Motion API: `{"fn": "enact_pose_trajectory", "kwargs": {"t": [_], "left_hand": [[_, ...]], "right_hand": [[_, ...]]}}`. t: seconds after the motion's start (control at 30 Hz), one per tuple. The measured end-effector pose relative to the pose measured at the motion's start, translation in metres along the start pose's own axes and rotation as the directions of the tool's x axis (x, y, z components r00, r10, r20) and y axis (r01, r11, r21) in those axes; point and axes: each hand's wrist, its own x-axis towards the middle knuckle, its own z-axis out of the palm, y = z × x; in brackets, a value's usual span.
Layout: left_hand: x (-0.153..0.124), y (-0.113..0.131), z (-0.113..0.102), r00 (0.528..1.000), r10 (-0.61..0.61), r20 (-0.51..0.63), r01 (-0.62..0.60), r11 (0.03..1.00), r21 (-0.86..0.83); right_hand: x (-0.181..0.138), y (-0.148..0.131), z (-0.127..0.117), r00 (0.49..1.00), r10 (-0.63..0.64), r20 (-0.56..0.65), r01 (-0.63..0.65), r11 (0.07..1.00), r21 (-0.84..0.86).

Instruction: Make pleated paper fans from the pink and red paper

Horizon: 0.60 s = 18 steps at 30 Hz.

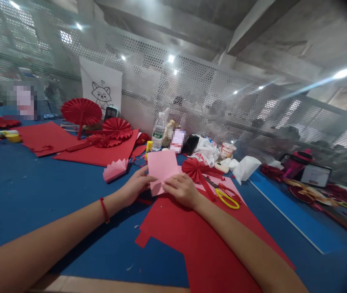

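A sheet of pink paper (162,167) is tilted up between my two hands. My left hand (137,184) pinches its left edge, thumb in front. At the lower right, my right hand (182,189) has its fingers closed over the same paper. Left of it lies a pleated pink paper (115,170). Under and beside my right hand spreads red paper (173,228) with a cut edge. Just to the right are a red paper fan (195,169) and scissors (227,198) with yellow and red handles.
Red paper fans (82,112) rest on red sheets (100,152) at the back left. A water bottle (159,132), a glue stick (148,149), a white plastic bag (205,150) and a paper cup (227,150) line the back. A blue board (292,211) lies at the right.
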Motion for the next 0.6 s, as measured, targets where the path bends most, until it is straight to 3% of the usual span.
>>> {"fn": "enact_pose_trajectory", "kwargs": {"t": [0.07,0.1,0.17,0.2,0.23,0.27,0.33,0.4,0.47,0.6], "left_hand": [[0.001,0.001,-0.002,0.993,0.094,-0.078,-0.089,0.994,0.065],[0.001,0.002,-0.003,0.986,0.135,-0.103,-0.126,0.988,0.088],[0.000,0.006,-0.004,0.970,0.181,-0.160,-0.163,0.979,0.122],[0.000,0.008,-0.004,0.962,0.186,-0.200,-0.162,0.978,0.130],[0.000,0.009,-0.004,0.953,0.183,-0.240,-0.156,0.980,0.127],[0.000,0.010,-0.004,0.944,0.174,-0.280,-0.147,0.982,0.116],[0.001,0.010,-0.005,0.922,0.154,-0.354,-0.135,0.988,0.079],[0.003,0.009,-0.006,0.902,0.148,-0.405,-0.139,0.989,0.051],[0.004,0.007,-0.007,0.889,0.161,-0.428,-0.154,0.987,0.052],[0.005,0.007,-0.010,0.889,0.194,-0.414,-0.173,0.981,0.088]], "right_hand": [[-0.008,0.016,0.000,0.976,0.217,-0.012,-0.217,0.974,-0.061],[-0.012,0.024,0.000,0.930,0.364,-0.038,-0.366,0.926,-0.095],[-0.018,0.038,0.000,0.730,0.676,-0.097,-0.682,0.714,-0.156],[-0.020,0.041,0.000,0.631,0.767,-0.116,-0.773,0.610,-0.172],[-0.021,0.042,0.000,0.583,0.804,-0.118,-0.809,0.560,-0.177],[-0.020,0.040,0.000,0.606,0.790,-0.095,-0.791,0.586,-0.173],[-0.013,0.033,0.003,0.754,0.656,-0.005,-0.651,0.747,-0.130],[0.000,0.024,0.012,0.852,0.515,0.097,-0.511,0.857,-0.061],[0.015,0.021,0.025,0.835,0.522,0.171,-0.525,0.850,-0.033],[0.037,0.037,0.052,0.676,0.668,0.310,-0.664,0.735,-0.136]]}}
